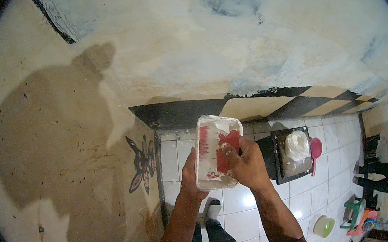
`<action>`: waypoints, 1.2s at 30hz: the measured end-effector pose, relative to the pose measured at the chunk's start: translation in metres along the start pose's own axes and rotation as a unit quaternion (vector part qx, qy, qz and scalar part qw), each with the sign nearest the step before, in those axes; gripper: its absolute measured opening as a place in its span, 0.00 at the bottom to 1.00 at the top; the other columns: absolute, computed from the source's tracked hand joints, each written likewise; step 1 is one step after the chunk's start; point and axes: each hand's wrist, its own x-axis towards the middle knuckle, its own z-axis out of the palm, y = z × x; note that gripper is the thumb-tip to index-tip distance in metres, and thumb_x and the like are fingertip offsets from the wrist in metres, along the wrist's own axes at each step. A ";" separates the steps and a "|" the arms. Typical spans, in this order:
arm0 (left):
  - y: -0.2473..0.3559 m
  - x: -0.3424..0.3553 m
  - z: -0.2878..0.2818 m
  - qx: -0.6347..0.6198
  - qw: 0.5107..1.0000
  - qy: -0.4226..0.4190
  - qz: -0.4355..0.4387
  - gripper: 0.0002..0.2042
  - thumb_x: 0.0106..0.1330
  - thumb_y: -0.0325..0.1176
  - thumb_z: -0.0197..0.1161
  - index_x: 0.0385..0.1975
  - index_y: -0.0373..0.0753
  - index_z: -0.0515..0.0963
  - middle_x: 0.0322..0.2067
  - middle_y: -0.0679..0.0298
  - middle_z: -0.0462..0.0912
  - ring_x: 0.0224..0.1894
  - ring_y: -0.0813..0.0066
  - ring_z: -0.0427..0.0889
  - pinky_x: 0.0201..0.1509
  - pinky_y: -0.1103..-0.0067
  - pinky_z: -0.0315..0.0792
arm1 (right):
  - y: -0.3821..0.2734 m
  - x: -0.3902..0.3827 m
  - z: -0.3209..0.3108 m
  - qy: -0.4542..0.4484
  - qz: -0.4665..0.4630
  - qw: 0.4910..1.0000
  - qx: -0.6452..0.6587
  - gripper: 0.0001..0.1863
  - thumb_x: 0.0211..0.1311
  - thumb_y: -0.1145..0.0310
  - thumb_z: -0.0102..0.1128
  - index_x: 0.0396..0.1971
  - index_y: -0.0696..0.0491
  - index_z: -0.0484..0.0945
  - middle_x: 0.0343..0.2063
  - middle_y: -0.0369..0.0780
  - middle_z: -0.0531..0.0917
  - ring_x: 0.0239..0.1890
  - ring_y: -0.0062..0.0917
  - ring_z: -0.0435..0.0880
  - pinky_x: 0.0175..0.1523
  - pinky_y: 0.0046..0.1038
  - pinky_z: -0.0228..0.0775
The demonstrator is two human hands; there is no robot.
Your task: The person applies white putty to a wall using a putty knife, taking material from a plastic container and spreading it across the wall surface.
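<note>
My left hand (pixel 189 175) grips the left side of a white, shallow rectangular tub (pixel 210 159), fingers mostly hidden beneath it. White paste coats the tub's rim and inner walls, with red streaks along its left inner side. Over the tub, my right hand (pixel 246 163) is closed around a flat red scraper (pixel 229 139), thumb on top. White paste sticks to the scraper and to the thumb. Where the scraper's lower edge ends against the reddish tub bottom is hard to make out.
A dark stand (pixel 283 173) to the right bears a white lump of paste or bag (pixel 297 145), beside a pink dipper (pixel 316 147). Patchy painted walls (pixel 173 66) stand ahead and left. Farther right are a yellow-green bowl (pixel 323 226), a green stool (pixel 355 211) and another person's legs (pixel 384 176).
</note>
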 end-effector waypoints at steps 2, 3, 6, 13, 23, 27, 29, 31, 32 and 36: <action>-0.001 -0.004 0.002 0.031 0.999 0.021 0.017 0.24 0.74 0.48 0.41 0.59 0.35 0.64 0.52 0.52 0.75 0.51 0.60 0.78 0.54 0.65 0.76 | -0.004 -0.002 0.004 0.017 -0.027 0.999 0.000 0.12 0.64 0.66 0.55 0.34 0.61 0.78 0.24 0.40 0.82 0.27 0.18 0.76 0.33 0.25 0.70; 0.001 -0.006 0.006 0.051 0.998 0.026 0.024 0.24 0.73 0.48 0.41 0.59 0.35 0.64 0.52 0.52 0.75 0.51 0.60 0.78 0.54 0.65 0.76 | -0.007 -0.004 0.006 0.024 -0.040 0.999 0.001 0.12 0.65 0.66 0.55 0.34 0.61 0.78 0.25 0.40 0.82 0.27 0.17 0.76 0.33 0.25 0.70; 0.005 -0.006 -0.003 0.012 0.999 0.035 0.001 0.25 0.74 0.48 0.40 0.60 0.35 0.63 0.52 0.51 0.74 0.51 0.60 0.79 0.53 0.65 0.77 | -0.023 -0.015 0.003 -0.002 0.009 0.993 0.119 0.13 0.66 0.64 0.55 0.34 0.61 0.78 0.25 0.39 0.82 0.28 0.17 0.76 0.33 0.23 0.70; 0.010 -0.015 -0.011 0.033 0.998 0.046 0.015 0.26 0.73 0.49 0.39 0.62 0.37 0.62 0.54 0.52 0.72 0.53 0.59 0.77 0.57 0.63 0.75 | 0.000 -0.025 0.003 0.022 -0.014 0.985 0.168 0.14 0.69 0.62 0.51 0.40 0.58 0.77 0.27 0.39 0.82 0.26 0.19 0.80 0.32 0.24 0.72; 0.024 -0.020 -0.033 0.091 0.990 0.032 0.107 0.26 0.73 0.50 0.39 0.62 0.39 0.62 0.55 0.55 0.72 0.57 0.59 0.73 0.61 0.63 0.68 | 0.011 -0.031 0.014 0.055 0.004 0.967 0.249 0.17 0.67 0.58 0.56 0.36 0.59 0.78 0.23 0.37 0.80 0.21 0.17 0.75 0.26 0.21 0.68; 0.028 -0.023 -0.051 -0.049 0.995 0.055 0.064 0.25 0.73 0.49 0.39 0.62 0.39 0.62 0.56 0.56 0.71 0.57 0.60 0.73 0.62 0.65 0.66 | 0.008 -0.027 0.020 0.036 0.059 0.926 0.371 0.09 0.66 0.65 0.57 0.37 0.56 0.77 0.27 0.35 0.81 0.22 0.16 0.76 0.25 0.20 0.68; 0.032 -0.025 -0.052 -0.023 0.994 0.056 0.095 0.25 0.73 0.49 0.40 0.62 0.39 0.62 0.56 0.56 0.71 0.57 0.60 0.72 0.63 0.65 0.66 | 0.004 -0.022 0.030 0.060 0.116 0.902 0.412 0.08 0.66 0.67 0.58 0.37 0.55 0.77 0.27 0.34 0.81 0.21 0.15 0.75 0.24 0.19 0.67; 0.037 -0.029 -0.050 0.010 0.989 0.061 0.137 0.25 0.72 0.49 0.41 0.62 0.40 0.62 0.56 0.56 0.71 0.57 0.60 0.72 0.63 0.65 0.66 | 0.005 -0.019 0.034 0.049 0.158 0.881 0.444 0.07 0.65 0.68 0.59 0.38 0.54 0.77 0.28 0.33 0.81 0.21 0.14 0.75 0.24 0.17 0.67; 0.039 -0.030 -0.050 0.011 0.986 0.064 0.152 0.25 0.72 0.49 0.41 0.62 0.40 0.62 0.56 0.56 0.71 0.57 0.60 0.72 0.63 0.65 0.66 | 0.008 -0.019 0.033 0.027 0.172 0.873 0.455 0.07 0.64 0.68 0.59 0.39 0.54 0.77 0.29 0.33 0.81 0.22 0.13 0.75 0.24 0.15 0.67; 0.048 -0.040 -0.067 -0.115 0.982 0.012 0.148 0.25 0.71 0.50 0.42 0.62 0.41 0.62 0.56 0.57 0.72 0.57 0.60 0.73 0.62 0.63 0.67 | 0.030 -0.009 0.041 -0.021 0.203 0.854 0.478 0.11 0.62 0.66 0.62 0.42 0.53 0.76 0.33 0.32 0.80 0.26 0.11 0.75 0.24 0.12 0.64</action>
